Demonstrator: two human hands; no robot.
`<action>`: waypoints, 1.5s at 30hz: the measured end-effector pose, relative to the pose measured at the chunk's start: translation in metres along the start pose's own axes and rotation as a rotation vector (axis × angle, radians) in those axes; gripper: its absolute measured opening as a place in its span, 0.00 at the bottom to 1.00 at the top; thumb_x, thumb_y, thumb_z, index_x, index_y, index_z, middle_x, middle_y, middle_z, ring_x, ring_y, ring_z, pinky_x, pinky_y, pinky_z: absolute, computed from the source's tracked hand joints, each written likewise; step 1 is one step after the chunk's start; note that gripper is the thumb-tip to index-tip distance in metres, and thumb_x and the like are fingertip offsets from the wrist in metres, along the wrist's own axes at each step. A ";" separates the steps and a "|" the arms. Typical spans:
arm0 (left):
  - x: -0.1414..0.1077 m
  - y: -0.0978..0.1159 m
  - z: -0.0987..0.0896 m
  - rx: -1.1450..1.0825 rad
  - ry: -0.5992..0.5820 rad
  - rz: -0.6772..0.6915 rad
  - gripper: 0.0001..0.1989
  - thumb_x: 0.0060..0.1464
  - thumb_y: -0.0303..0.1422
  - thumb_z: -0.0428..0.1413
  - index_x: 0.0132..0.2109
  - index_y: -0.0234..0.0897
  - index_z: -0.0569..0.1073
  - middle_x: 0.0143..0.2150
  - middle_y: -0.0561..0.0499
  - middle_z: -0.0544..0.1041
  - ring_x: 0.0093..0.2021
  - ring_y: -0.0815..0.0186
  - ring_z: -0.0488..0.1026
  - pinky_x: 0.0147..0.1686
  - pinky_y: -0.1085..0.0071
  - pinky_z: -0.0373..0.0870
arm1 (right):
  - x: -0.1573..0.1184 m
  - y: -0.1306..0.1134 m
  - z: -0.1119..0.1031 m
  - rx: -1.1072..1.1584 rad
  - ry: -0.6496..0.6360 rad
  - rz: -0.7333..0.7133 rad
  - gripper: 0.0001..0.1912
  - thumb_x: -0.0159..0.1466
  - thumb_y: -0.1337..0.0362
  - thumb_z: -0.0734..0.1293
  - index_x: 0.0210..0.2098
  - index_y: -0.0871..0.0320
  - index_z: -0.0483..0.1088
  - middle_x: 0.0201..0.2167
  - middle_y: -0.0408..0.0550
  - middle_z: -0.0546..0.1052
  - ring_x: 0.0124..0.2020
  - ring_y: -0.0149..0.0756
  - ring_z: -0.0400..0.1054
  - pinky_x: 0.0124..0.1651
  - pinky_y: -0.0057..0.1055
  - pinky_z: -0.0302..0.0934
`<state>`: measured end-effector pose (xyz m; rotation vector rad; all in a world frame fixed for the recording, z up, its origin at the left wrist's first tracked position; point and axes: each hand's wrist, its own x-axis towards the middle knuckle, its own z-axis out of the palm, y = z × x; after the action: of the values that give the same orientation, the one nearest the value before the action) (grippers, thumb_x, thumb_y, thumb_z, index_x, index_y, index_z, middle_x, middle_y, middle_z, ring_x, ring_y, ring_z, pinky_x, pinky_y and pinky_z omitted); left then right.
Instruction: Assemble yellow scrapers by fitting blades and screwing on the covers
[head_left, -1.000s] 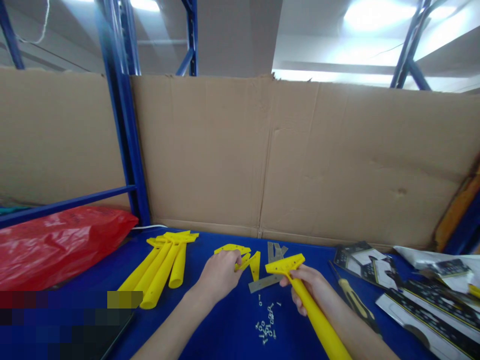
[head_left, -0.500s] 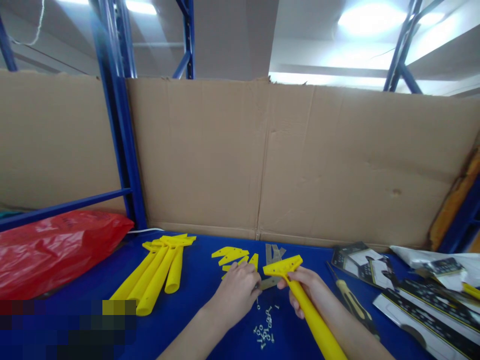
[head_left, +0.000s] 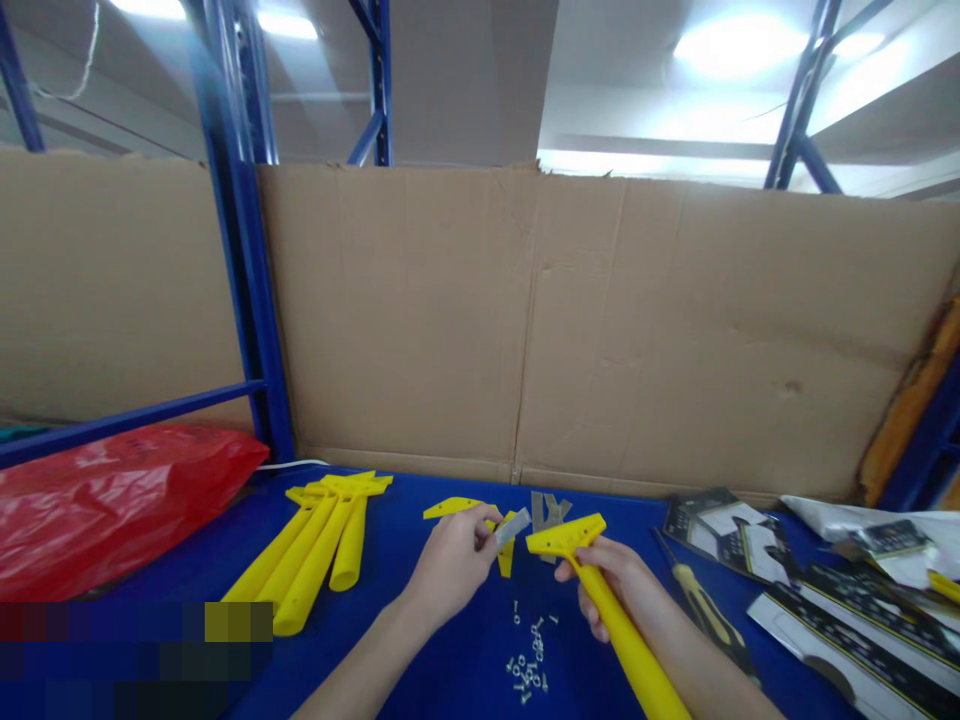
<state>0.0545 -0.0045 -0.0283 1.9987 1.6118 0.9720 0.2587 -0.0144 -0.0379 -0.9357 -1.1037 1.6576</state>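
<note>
The yellow handle [head_left: 624, 630] in your right hand [head_left: 619, 572] looks like smooth plastic, the strip [head_left: 513, 526] in your left hand [head_left: 454, 560] like bright metal. The screws [head_left: 531, 673] look metallic, the red sheeting [head_left: 142, 505] glossy plastic, the cardboard [head_left: 405, 320] matt.

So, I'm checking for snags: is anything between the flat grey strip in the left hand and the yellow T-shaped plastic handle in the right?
Nothing visible: a gap separates the strip from the handle. Loose thin grey strips lie behind, partly hidden by the handle.
</note>
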 end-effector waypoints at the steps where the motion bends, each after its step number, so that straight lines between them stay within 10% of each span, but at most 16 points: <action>1: 0.002 -0.001 0.000 -0.120 0.025 -0.074 0.12 0.50 0.25 0.50 0.42 0.35 0.73 0.26 0.51 0.75 0.26 0.66 0.71 0.28 0.72 0.63 | 0.000 0.000 0.001 -0.002 -0.001 0.001 0.08 0.54 0.63 0.65 0.32 0.60 0.65 0.28 0.47 0.78 0.10 0.24 0.60 0.10 0.23 0.53; 9: 0.002 0.009 -0.005 -0.776 0.070 -0.520 0.15 0.51 0.28 0.54 0.47 0.32 0.68 0.27 0.51 0.74 0.18 0.72 0.68 0.17 0.77 0.58 | -0.001 -0.001 0.000 -0.002 -0.006 0.017 0.09 0.55 0.62 0.64 0.33 0.61 0.65 0.30 0.49 0.78 0.11 0.24 0.61 0.11 0.24 0.54; 26: -0.008 0.019 -0.007 -0.847 0.030 -0.395 0.15 0.38 0.33 0.64 0.35 0.32 0.74 0.33 0.47 0.79 0.36 0.64 0.75 0.31 0.72 0.68 | 0.000 0.000 0.001 -0.004 -0.044 0.024 0.08 0.56 0.63 0.63 0.35 0.61 0.66 0.25 0.44 0.76 0.11 0.25 0.61 0.12 0.24 0.55; 45: -0.008 0.020 0.000 -0.783 -0.027 -0.398 0.15 0.35 0.36 0.66 0.32 0.32 0.75 0.33 0.46 0.79 0.34 0.64 0.74 0.30 0.72 0.67 | -0.006 0.001 0.012 0.024 -0.173 0.085 0.15 0.56 0.62 0.65 0.41 0.61 0.66 0.26 0.46 0.77 0.12 0.26 0.64 0.14 0.23 0.57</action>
<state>0.0678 -0.0177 -0.0172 1.1133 1.2551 1.1618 0.2491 -0.0232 -0.0349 -0.8457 -1.1700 1.8453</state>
